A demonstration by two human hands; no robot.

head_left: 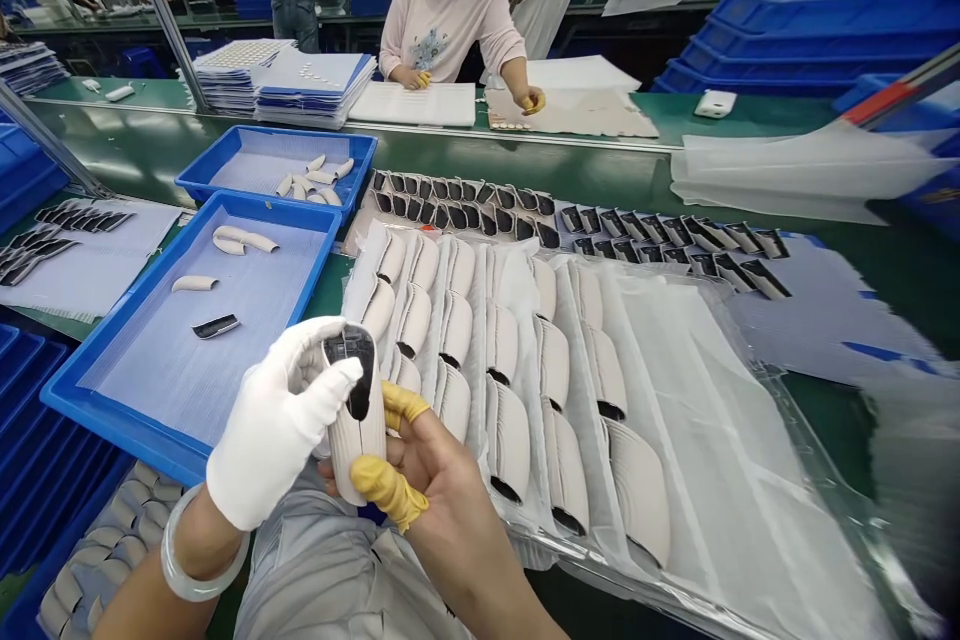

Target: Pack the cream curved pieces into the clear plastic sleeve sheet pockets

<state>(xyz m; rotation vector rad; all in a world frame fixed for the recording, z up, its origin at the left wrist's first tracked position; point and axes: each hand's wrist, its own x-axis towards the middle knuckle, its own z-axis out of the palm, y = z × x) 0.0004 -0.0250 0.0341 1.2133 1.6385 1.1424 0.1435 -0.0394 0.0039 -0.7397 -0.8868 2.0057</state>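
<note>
A cream ribbed shell-shaped piece [346,450] with a dark inner face is held upright in front of me. My left hand [281,420], in a white glove, grips its upper part with the thumb on the dark area. Yellow finger cots cover fingertips of my right hand [427,470], which grips the lower part from the right side. Just beyond my hands, similar cream pieces [555,360] lie in rows on a tray lined with folded white sheets [675,350]. The held piece's far side is hidden.
At left a blue tray [60,390] holds a few loose pieces; another blue tray [364,155] stands behind it. Dark-faced pieces [465,216] line the back. A crate of cream pieces [112,540] sits low left. Across the bench, a person [450,30] works with both hands.
</note>
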